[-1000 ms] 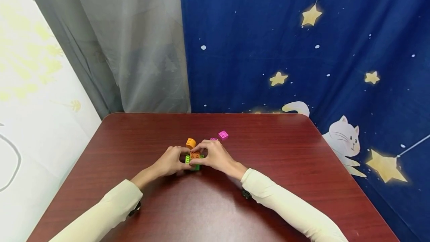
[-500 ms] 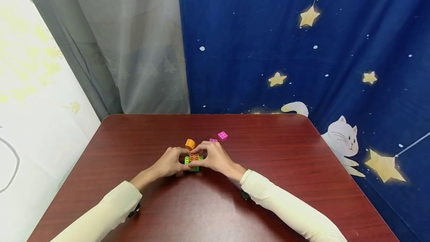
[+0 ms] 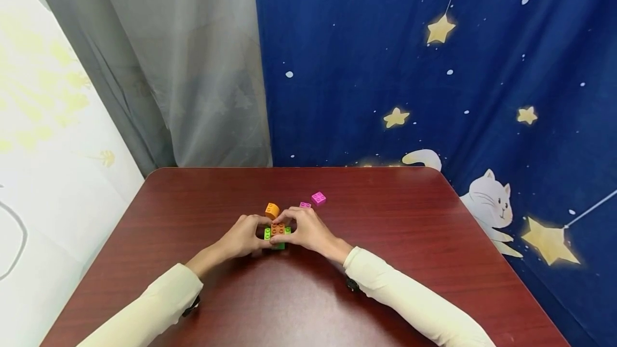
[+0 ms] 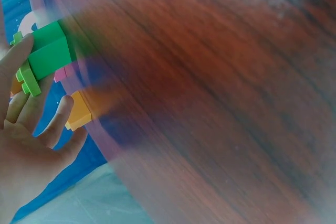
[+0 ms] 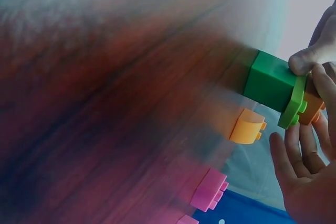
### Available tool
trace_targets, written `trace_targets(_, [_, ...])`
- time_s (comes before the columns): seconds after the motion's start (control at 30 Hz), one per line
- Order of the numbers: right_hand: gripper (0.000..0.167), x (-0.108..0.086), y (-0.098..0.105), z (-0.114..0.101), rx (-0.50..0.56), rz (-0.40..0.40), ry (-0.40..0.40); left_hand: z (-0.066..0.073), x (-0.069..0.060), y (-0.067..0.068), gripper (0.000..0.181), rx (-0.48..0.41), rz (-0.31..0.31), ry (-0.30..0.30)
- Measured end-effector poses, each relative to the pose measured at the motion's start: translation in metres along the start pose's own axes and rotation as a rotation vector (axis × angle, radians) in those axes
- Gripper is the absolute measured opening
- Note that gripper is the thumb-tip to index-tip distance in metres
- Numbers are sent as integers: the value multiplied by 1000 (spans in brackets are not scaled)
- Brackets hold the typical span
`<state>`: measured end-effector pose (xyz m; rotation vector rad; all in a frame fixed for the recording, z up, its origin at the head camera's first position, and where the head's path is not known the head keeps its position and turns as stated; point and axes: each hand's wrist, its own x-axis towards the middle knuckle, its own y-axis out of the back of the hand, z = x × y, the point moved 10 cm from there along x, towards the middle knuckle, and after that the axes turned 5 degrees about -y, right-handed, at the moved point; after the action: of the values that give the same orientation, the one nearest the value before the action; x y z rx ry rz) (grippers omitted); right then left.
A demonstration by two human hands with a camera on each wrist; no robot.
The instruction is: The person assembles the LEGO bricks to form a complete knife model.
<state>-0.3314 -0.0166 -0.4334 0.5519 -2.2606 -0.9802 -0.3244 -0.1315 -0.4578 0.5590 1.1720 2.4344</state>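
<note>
A small stack of toy building bricks stands on the table between both hands. Its base is a dark green block (image 5: 270,80), topped by a flat light green brick (image 5: 295,103) that juts out at both sides. On top sits a studded orange brick (image 3: 278,229). From the left, my left hand (image 3: 243,237) pinches the green part of the stack between thumb and fingers. My right hand (image 3: 308,232) grips the orange brick from the right, thumb at the near side and fingers at the far side. Fingers partly hide the stack.
A rounded yellow-orange brick (image 3: 272,210) lies just behind the stack. Beyond the right hand are two pink bricks, the nearer pink brick (image 3: 305,205) partly covered and the farther pink brick (image 3: 318,198) fully visible. Curtains hang behind the reddish-brown table (image 3: 385,197).
The head view has shifted slightly, so everything appears a little lower. Both hands keep nearly the same hold around the stack, and the loose bricks stay in place.
</note>
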Motion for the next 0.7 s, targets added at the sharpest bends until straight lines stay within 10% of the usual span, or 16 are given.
trace_targets(0.7, [48,-17,21,28,46,-102,34,-1,-1,-6,41,-37,-2,-23])
